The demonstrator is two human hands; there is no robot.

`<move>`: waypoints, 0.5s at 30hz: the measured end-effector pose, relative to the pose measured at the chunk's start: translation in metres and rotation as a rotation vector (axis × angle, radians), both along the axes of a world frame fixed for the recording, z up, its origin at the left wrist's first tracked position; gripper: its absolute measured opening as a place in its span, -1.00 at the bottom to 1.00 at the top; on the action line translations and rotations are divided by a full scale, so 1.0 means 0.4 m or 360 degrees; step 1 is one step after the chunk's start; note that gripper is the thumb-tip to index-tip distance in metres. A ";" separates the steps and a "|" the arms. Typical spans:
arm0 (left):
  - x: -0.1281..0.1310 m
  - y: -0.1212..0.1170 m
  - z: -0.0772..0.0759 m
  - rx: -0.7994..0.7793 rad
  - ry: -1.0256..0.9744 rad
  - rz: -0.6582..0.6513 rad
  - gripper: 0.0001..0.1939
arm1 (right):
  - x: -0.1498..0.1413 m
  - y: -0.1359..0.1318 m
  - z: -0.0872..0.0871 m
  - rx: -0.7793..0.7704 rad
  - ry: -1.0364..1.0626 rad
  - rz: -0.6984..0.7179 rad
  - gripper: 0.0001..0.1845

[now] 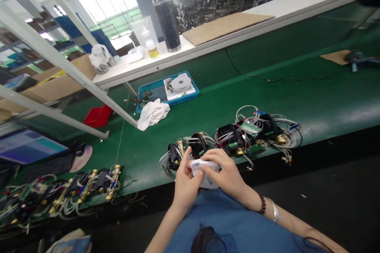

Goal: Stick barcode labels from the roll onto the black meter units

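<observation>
Close to my body, at the bench's front edge, both hands hold a small white plastic piece point(204, 165), partly covered by fingers. My left hand point(187, 178) grips its left side, the thumb pressed on it. From the right, my right hand point(224, 172) closes over the top with thumb and fingertips. A pale, flat part shows below the hands; whether it belongs to the same piece I cannot tell. Just beyond my fingers lie black units with brass fittings and grey wires point(230, 136), along with a green circuit board point(251, 127).
A blue tray point(168, 102) with a white reel and a white cloth point(152, 114) lie farther back. More wired brass units point(86, 184) line the left edge, near a laptop point(29, 146) and mouse point(80, 150). A dark bottle point(168, 17) stands on the shelf; a power tool point(359, 59) lies right.
</observation>
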State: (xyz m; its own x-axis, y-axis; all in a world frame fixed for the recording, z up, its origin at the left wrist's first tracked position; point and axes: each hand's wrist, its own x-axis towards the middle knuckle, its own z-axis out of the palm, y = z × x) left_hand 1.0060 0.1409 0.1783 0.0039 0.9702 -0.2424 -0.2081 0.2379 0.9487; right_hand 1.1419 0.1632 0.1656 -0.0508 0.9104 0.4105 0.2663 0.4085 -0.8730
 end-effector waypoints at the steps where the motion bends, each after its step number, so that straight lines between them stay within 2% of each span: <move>1: -0.003 0.000 0.003 -0.0009 -0.0020 -0.0017 -0.16 | -0.004 -0.004 -0.002 -0.0046 0.0024 -0.0025 -0.88; 8: -0.019 0.003 0.001 -0.0098 -0.0134 -0.0113 -0.15 | 0.003 -0.039 -0.005 -0.0263 0.0182 -0.0173 -0.82; 12: -0.017 0.003 0.000 -0.0107 -0.0078 -0.0195 -0.17 | 0.006 -0.048 0.005 -0.0114 0.0030 -0.0283 -0.84; 15: -0.014 0.000 0.003 -0.0055 -0.0008 -0.0204 -0.21 | -0.002 -0.047 0.014 -0.0001 -0.0065 -0.0286 -0.91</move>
State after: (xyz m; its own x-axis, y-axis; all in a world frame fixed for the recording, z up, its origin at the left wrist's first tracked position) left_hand 1.0004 0.1409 0.1796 0.1289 0.9526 -0.2756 -0.1787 0.2957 0.9384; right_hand 1.1412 0.1442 0.1711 0.0961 0.9067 0.4107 0.3699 0.3505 -0.8604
